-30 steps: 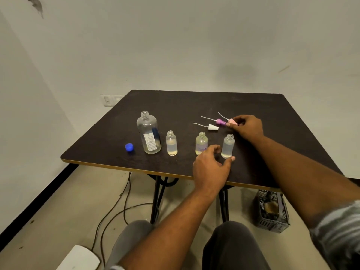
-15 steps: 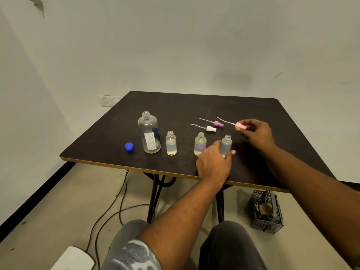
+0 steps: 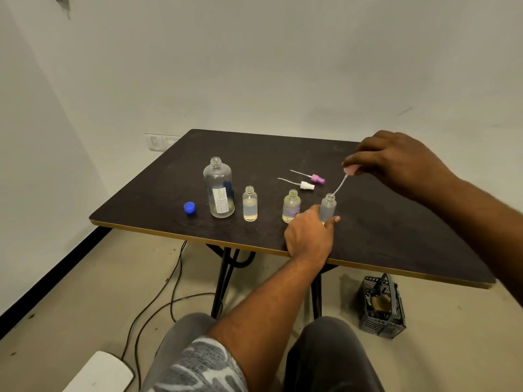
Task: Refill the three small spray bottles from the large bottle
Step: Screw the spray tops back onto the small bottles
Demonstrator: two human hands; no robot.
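Note:
On the dark table [image 3: 382, 236] stands the large clear bottle [image 3: 219, 189], uncapped, with its blue cap [image 3: 189, 207] lying to its left. Three small open bottles stand in a row: left [image 3: 250, 204], middle [image 3: 291, 205] and right [image 3: 328, 206]. My left hand [image 3: 310, 233] grips the right bottle near its base. My right hand [image 3: 396, 162] pinches a pink spray head [image 3: 351, 169] above it, with the dip tube's tip at the bottle's mouth. A purple spray head [image 3: 317, 179] and a white spray head [image 3: 306, 185] lie behind the bottles.
A dark plastic basket [image 3: 382, 309] sits on the floor under the table's right side. Cables [image 3: 158, 301] run over the floor by the table legs. A white object [image 3: 99, 374] lies at the lower left. My knees are below the table's front edge.
My right hand has lifted the pink spray head off the table and brought its tube to the right bottle's mouth. My left hand has closed round that bottle.

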